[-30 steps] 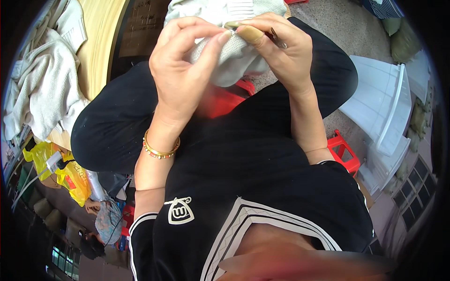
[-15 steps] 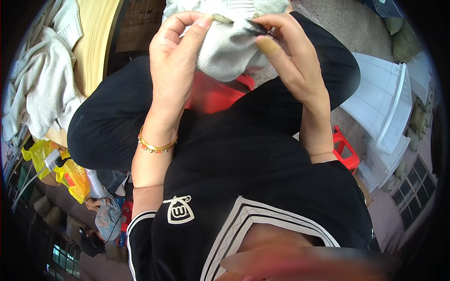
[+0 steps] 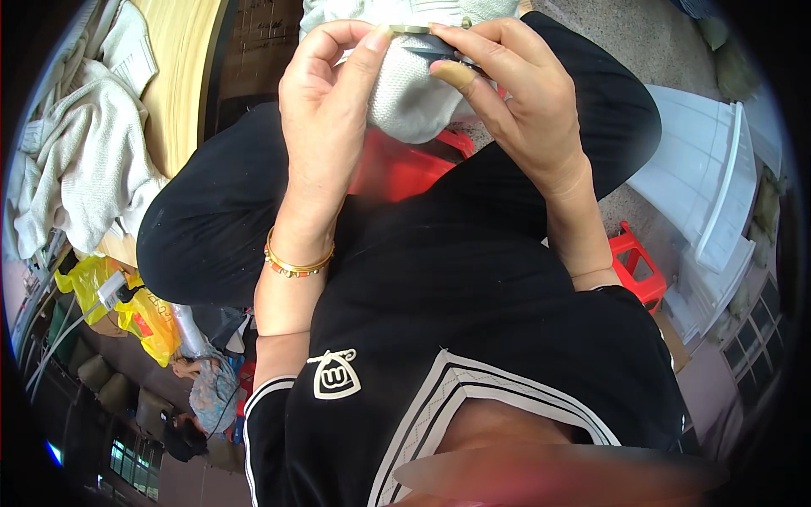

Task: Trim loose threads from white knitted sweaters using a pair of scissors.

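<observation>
While the person sits with black-trousered knees drawn up, both hands work close together over the lap. Nearest the camera is the black shirt with white striped trim [image 3: 473,372], then the left forearm with its gold and orange bangle [image 3: 297,260]. The left hand [image 3: 325,127] has its grip pinched together, thumb and forefinger on the edge of a grey knitted cloth [image 3: 405,89], apparently stretching it taut for the tool. The right hand [image 3: 519,106] is clamped on a small dark metal tool [image 3: 435,44], perhaps snips or tweezers, its tip touching the cloth's top edge; one fingertip wears a tan cover, probably as a guard. The cloth hangs between the hands above a red plastic stool [image 3: 397,165]. Farther off, pale cloths [image 3: 80,182] are heaped on a wooden worktop [image 3: 182,76] to the left, and a white plastic chair [image 3: 705,194] stands right.
</observation>
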Demonstrator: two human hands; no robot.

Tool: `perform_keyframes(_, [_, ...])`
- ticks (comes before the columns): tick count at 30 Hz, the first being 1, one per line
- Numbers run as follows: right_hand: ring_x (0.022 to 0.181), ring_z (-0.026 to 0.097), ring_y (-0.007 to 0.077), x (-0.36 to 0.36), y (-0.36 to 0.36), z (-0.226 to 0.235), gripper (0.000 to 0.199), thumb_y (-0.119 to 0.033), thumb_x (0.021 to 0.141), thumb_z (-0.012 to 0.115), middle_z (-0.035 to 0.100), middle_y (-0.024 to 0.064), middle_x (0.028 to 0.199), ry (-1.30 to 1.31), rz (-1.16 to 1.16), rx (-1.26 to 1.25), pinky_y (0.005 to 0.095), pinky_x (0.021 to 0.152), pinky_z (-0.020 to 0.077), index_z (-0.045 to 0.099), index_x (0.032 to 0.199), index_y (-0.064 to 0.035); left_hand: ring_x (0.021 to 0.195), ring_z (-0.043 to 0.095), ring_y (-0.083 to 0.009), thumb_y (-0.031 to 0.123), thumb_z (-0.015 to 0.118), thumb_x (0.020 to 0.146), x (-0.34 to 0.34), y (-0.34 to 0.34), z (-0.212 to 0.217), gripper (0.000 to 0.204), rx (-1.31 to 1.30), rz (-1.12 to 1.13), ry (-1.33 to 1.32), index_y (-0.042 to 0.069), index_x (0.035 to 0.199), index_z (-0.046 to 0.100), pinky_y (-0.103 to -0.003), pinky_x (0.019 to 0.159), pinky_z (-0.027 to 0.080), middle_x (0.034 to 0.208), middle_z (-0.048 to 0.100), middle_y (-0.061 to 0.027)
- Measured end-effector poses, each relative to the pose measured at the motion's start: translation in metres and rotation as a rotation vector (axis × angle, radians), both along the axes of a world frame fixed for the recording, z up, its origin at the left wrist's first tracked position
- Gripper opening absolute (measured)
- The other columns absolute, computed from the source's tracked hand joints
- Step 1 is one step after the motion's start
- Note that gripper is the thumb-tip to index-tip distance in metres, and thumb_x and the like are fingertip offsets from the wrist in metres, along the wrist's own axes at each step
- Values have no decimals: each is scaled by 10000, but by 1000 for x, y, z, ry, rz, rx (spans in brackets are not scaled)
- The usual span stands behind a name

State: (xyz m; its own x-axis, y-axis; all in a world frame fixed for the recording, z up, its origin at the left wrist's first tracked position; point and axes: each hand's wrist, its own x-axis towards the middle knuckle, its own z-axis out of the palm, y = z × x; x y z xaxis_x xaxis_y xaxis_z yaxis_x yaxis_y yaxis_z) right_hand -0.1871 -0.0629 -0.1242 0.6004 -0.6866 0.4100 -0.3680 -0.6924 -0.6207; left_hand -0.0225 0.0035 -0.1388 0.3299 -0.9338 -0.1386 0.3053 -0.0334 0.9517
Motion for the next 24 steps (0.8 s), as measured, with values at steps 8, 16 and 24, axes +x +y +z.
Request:
perform_keyframes(8, [723,559,158,1,-3,4,308,-75,777,726,599,62,831,-19,26,-4,261,622,449,692,1082,-63,784,524,-18,116,588,941,1,0,-1,138,-48,-6,-63,-6,1007,593,-162,676,420,897,610,-3])
perform_keyframes(16, [679,538,140,-2,-2,6,275,-79,791,720,595,57,819,-8,-4,152,244,578,428,698,1064,-54,782,521,-11,133,593,943,0,1,-1,147,-56,-35,-126,1,1006,600,-158,673,415,870,611,12])
perform_keyframes(24, [666,537,134,4,-1,9,257,-78,793,718,593,48,792,7,-13,24,243,573,428,700,1048,-46,734,488,6,142,601,940,-1,2,2,149,-27,-48,-97,3,992,608,-143,628,387,845,598,30])
